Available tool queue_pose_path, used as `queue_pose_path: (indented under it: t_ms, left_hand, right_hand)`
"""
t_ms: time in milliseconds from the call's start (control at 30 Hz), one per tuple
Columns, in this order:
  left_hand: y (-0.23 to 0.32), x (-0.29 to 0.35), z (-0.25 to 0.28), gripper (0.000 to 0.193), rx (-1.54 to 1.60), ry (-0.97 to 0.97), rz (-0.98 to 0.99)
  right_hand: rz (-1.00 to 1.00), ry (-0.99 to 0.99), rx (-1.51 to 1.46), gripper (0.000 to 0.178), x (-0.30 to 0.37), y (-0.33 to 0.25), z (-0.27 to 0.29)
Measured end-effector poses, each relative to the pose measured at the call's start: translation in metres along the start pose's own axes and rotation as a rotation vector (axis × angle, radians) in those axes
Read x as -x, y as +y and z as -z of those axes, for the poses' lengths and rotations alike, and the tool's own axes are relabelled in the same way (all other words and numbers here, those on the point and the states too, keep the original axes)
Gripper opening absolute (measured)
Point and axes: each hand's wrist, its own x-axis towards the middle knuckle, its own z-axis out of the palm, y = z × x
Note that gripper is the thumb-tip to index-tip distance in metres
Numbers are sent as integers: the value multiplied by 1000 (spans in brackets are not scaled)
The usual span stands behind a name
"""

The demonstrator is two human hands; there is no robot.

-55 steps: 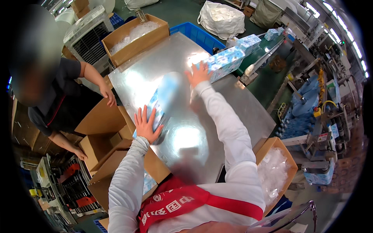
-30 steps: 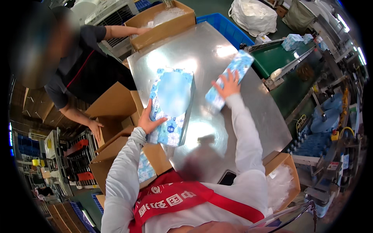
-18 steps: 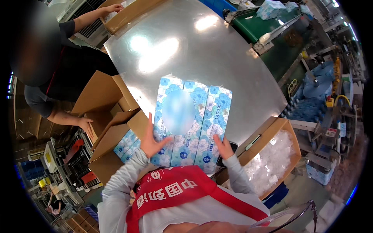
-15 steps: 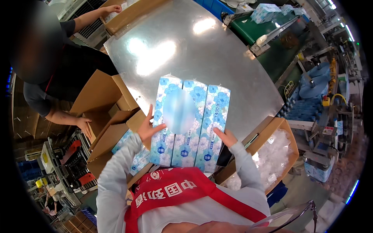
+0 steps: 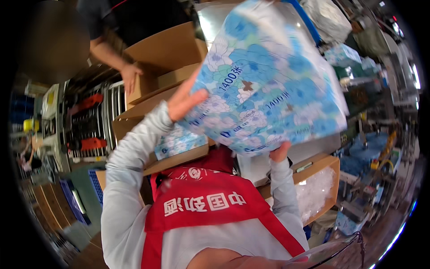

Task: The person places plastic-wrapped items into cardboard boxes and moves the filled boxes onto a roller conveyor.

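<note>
Raised off the metal table, blue flower-printed tissue packs [image 5: 264, 85] stand side by side between my two hands, tilted, and fill the upper middle of the view. My left hand [image 5: 186, 102] presses on their left side, thumb over the printed face and the other fingers partly hidden. At the lower right edge, my right hand [image 5: 281, 151] supports them from below; most of its fingers are out of sight. Close to my left forearm, more blue flowered packs [image 5: 186, 142] lie inside an open cardboard carton [image 5: 181, 159].
A co-worker's hand [image 5: 131, 76] touches another open carton [image 5: 161, 42] at the upper left. To my right, a cardboard box [image 5: 332, 190] holds clear plastic bags [image 5: 316, 195]. Part of the metal table [image 5: 329, 144] shows under the packs. Machinery stands along the right.
My hands have lifted the tissue packs from the table toward the camera and tilted them. The view has turned, so the cartons on the left now appear nearer the middle.
</note>
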Motion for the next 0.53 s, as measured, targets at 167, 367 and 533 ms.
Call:
queue_pose_path:
  t_ms: [167,367,533]
  left_hand:
    - [71,95,139,90,-130,-304,54]
    - [-119,177,198,58,-1109,295,-326]
    - [-135,240,184,94,-1301,107,-97]
  right_hand:
    - [-149,-597,605,61,11,-77,-185]
    - [-550,-687,1042,69,-81,64,-99]
    - [-641,-262,814,68,-105,38,-196]
